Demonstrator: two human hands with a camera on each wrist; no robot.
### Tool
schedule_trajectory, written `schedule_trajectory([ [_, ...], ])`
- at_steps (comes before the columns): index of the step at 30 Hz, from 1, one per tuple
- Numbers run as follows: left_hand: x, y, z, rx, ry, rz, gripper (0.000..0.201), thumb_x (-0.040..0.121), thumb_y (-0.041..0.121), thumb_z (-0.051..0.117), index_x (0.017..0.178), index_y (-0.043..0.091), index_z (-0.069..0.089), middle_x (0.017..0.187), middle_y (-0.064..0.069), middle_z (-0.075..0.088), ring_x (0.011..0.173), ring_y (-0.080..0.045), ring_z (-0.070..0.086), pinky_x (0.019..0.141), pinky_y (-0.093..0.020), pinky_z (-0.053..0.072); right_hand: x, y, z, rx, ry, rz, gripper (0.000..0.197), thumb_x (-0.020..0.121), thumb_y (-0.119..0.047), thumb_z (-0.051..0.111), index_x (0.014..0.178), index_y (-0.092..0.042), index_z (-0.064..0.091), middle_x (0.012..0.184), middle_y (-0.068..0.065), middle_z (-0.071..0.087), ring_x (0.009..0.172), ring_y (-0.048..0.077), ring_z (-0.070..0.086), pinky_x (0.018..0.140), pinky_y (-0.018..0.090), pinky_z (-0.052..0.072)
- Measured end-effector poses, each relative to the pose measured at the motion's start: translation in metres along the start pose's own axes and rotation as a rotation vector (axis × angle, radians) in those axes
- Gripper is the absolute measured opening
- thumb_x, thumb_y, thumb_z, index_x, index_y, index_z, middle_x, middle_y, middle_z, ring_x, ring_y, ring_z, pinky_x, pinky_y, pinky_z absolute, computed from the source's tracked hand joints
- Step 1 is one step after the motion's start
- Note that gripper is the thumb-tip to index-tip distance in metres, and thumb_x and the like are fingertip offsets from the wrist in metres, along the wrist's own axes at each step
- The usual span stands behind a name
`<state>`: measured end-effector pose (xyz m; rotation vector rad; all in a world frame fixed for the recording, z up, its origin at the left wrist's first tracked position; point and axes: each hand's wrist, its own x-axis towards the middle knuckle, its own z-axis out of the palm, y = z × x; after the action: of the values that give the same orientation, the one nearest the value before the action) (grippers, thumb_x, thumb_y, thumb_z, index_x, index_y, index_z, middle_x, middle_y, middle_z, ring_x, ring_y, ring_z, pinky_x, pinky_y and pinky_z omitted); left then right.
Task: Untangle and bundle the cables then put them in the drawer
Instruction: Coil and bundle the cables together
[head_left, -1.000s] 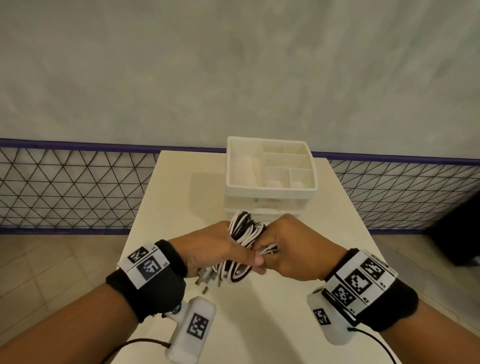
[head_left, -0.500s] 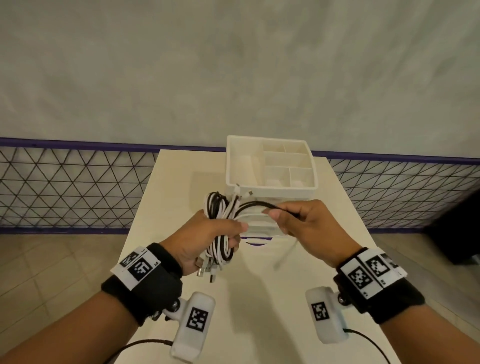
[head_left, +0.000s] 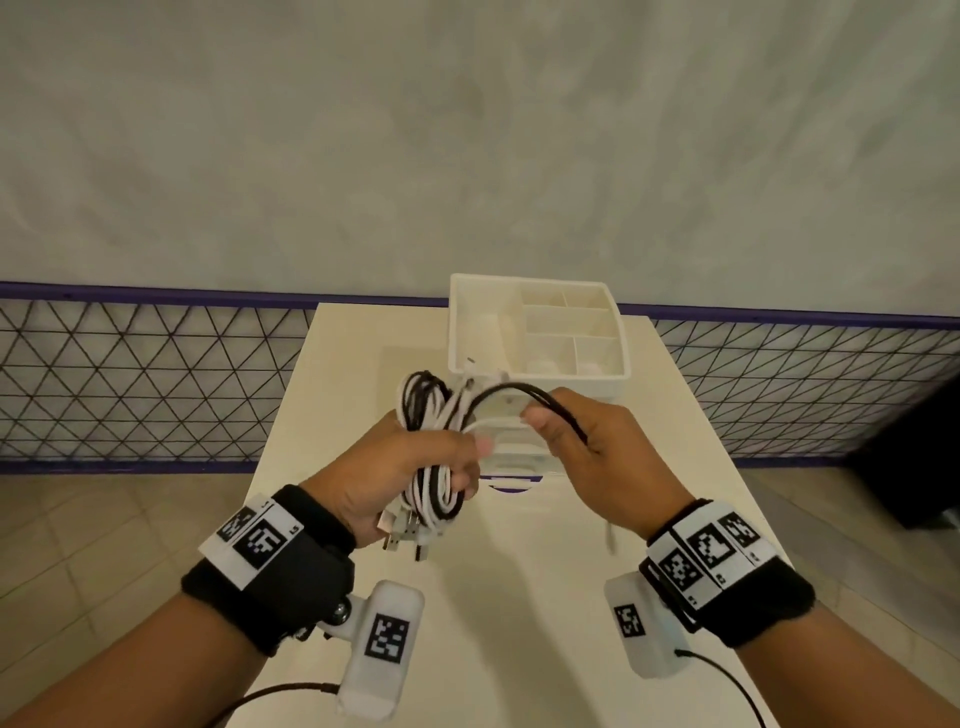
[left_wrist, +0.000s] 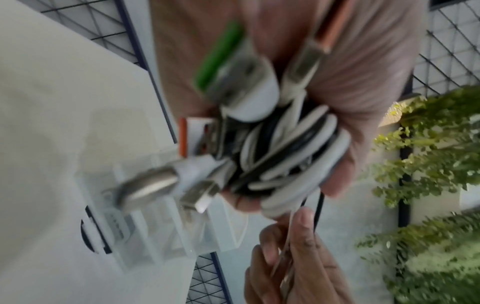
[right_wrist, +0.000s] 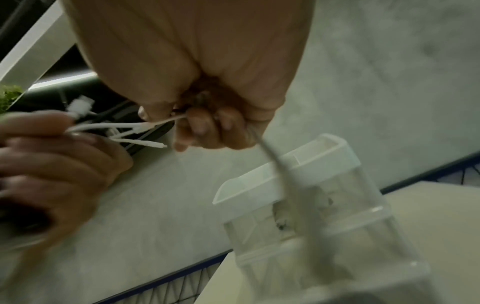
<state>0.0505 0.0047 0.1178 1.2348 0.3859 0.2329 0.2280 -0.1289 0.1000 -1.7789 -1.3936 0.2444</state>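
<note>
- Cables (head_left: 431, 457), black and white, coiled in my left hand (head_left: 395, 467), fingers wrapped round them, above the near table (head_left: 519, 597).
- Right hand (head_left: 587, 457) pinches loose strands; pulling hard could, I judge, undo the coil.
- Drawer organiser (head_left: 537, 332) sits far.

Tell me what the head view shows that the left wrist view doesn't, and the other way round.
Only the head view shows the organizer's divided top tray, the black cable arching from the bundle to the right hand, and both marked wristbands.

Only the left wrist view shows the plugs close up, one with a green tip and others orange, though blurred, plus green foliage behind the fence.

Both show the left hand gripping the black and white bundle, the right hand pinching a strand, and the table.
</note>
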Motion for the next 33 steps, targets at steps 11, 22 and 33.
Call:
schedule_trajectory([
  [11, 0.014, -0.017, 0.029, -0.134, 0.304, 0.105, 0.051, 0.063, 0.018, 0.091, 0.105, -0.002, 0.07, 0.09, -0.013, 0.074, 0.083, -0.023, 0.072, 0.068, -0.034, 0.058, -0.016, -0.045, 0.03, -0.461, -0.231, -0.04, 0.019, 0.1, -0.026, 0.033, 0.102, -0.016, 0.05, 0.074, 0.002, 0.064, 0.058, 0.025, 0.054, 0.056, 0.038, 0.042],
  [22, 0.015, -0.002, -0.002, -0.27, 0.433, 0.088, 0.018, 0.087, 0.005, 0.069, 0.07, 0.007, 0.065, 0.063, -0.01, 0.061, 0.057, -0.021, 0.061, 0.051, -0.028, 0.052, -0.029, -0.001, -0.004, 0.119, -0.236, 0.18, 0.015, 0.097, -0.027, 0.061, 0.09, -0.02, 0.073, 0.074, -0.009, 0.063, 0.071, 0.008, 0.056, 0.071, 0.022, 0.046],
  [33, 0.018, -0.015, 0.002, 0.009, 0.353, 0.036, 0.022, 0.085, 0.012, 0.075, 0.068, 0.01, 0.062, 0.059, -0.01, 0.055, 0.056, -0.026, 0.055, 0.063, -0.038, 0.048, -0.015, -0.011, -0.009, 0.231, -0.056, 0.254, 0.038, 0.092, 0.008, 0.052, 0.106, -0.021, 0.072, 0.093, 0.001, 0.071, 0.07, 0.014, 0.07, 0.073, 0.023, 0.052],
])
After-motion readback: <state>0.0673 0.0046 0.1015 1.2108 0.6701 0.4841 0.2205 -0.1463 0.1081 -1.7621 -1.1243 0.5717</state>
